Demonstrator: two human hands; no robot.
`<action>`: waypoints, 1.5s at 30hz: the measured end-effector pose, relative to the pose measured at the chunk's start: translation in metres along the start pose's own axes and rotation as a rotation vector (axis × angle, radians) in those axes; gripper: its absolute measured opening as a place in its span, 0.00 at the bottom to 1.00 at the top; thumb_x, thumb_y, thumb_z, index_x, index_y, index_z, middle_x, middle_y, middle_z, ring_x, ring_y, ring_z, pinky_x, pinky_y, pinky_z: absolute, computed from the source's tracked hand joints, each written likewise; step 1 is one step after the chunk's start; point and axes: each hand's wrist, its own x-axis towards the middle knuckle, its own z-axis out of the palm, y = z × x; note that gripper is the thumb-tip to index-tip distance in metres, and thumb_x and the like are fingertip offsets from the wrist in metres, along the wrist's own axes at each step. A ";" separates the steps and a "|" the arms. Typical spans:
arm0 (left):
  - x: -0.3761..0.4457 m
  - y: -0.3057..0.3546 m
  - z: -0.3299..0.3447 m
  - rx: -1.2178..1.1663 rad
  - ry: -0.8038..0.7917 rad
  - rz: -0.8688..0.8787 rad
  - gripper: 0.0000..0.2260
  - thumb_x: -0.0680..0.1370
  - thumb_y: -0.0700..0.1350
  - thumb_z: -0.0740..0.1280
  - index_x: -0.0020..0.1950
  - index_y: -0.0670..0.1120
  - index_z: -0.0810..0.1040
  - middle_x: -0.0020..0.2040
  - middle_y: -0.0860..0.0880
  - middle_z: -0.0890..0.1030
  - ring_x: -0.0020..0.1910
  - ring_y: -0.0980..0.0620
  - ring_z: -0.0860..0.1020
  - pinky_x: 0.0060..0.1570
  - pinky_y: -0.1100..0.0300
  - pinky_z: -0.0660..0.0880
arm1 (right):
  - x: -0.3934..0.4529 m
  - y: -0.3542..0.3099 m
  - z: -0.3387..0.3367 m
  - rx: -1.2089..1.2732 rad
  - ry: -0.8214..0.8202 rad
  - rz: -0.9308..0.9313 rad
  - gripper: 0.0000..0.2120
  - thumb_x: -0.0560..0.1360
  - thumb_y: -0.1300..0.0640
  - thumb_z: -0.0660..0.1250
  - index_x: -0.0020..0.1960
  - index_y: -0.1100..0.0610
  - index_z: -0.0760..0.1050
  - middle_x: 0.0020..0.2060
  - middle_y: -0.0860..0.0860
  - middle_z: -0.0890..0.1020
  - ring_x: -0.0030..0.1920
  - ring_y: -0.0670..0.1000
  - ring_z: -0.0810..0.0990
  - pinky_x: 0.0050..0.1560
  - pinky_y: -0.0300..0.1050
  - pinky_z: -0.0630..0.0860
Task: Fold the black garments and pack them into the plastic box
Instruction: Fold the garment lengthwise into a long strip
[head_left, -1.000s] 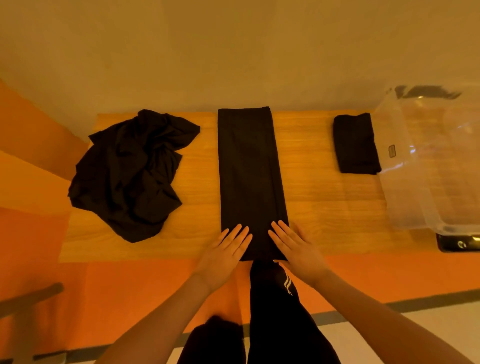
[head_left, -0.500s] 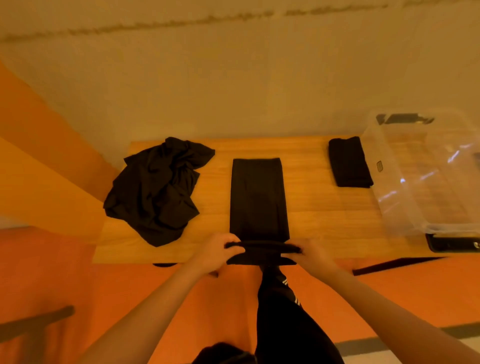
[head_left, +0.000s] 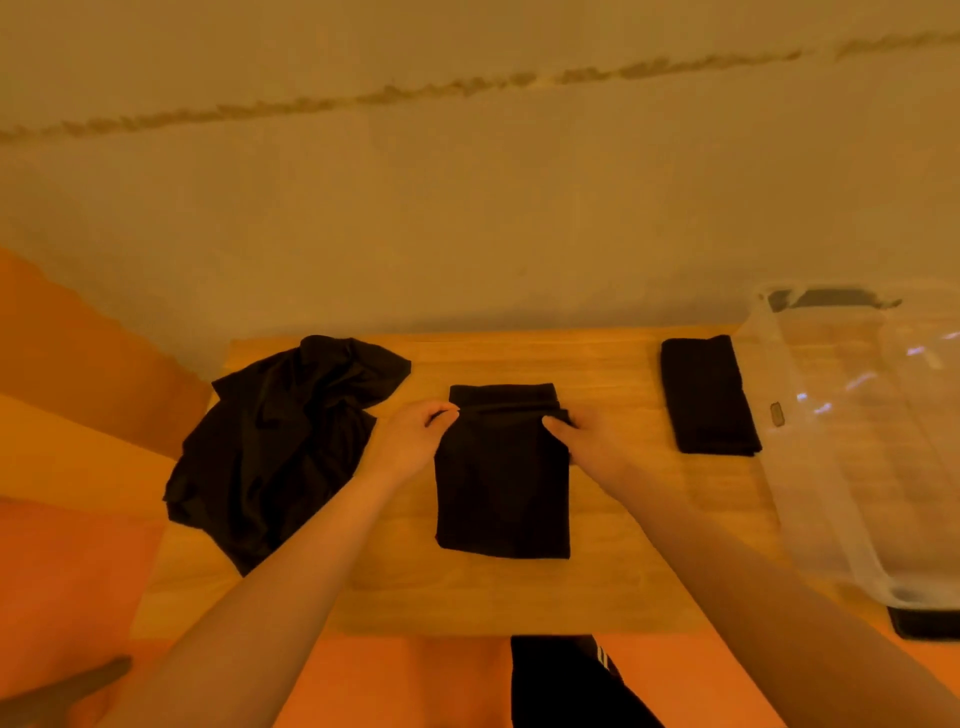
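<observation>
A plain pale wall (head_left: 467, 208) with a rough horizontal crack fills the upper view, above an orange floor (head_left: 62, 545). Against the wall stands a wooden table (head_left: 623, 587). At its right end sits the clear plastic box (head_left: 852, 467), its interior showing no garment. A crumpled black garment (head_left: 275, 447) lies heaped at the left end. In the middle lies a half-folded black garment (head_left: 501, 493), its near half doubled over the far part. A small folded black garment (head_left: 709, 397) rests just beside the box. The left hand (head_left: 410, 441) and right hand (head_left: 592, 441) each pinch the folded-over edge at its corners.
</observation>
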 end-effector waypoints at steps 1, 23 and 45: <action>0.012 0.002 0.000 -0.002 -0.007 -0.023 0.11 0.80 0.51 0.58 0.57 0.52 0.78 0.55 0.54 0.79 0.55 0.53 0.76 0.56 0.55 0.74 | 0.014 0.002 -0.002 -0.006 0.003 0.018 0.07 0.79 0.55 0.60 0.46 0.49 0.76 0.45 0.49 0.81 0.48 0.49 0.80 0.50 0.45 0.77; 0.065 -0.015 0.035 -0.055 0.195 0.028 0.06 0.77 0.42 0.65 0.53 0.45 0.79 0.44 0.50 0.79 0.43 0.54 0.76 0.42 0.69 0.71 | 0.072 0.038 -0.012 -0.595 0.381 -0.195 0.13 0.77 0.52 0.62 0.46 0.61 0.80 0.28 0.53 0.79 0.27 0.52 0.76 0.28 0.46 0.74; 0.074 0.001 0.035 -0.273 0.208 -0.074 0.04 0.77 0.38 0.63 0.48 0.47 0.75 0.43 0.52 0.78 0.42 0.59 0.76 0.40 0.72 0.71 | 0.089 0.028 -0.008 -0.816 0.283 -0.371 0.20 0.73 0.48 0.68 0.61 0.57 0.73 0.57 0.52 0.76 0.58 0.53 0.73 0.55 0.44 0.70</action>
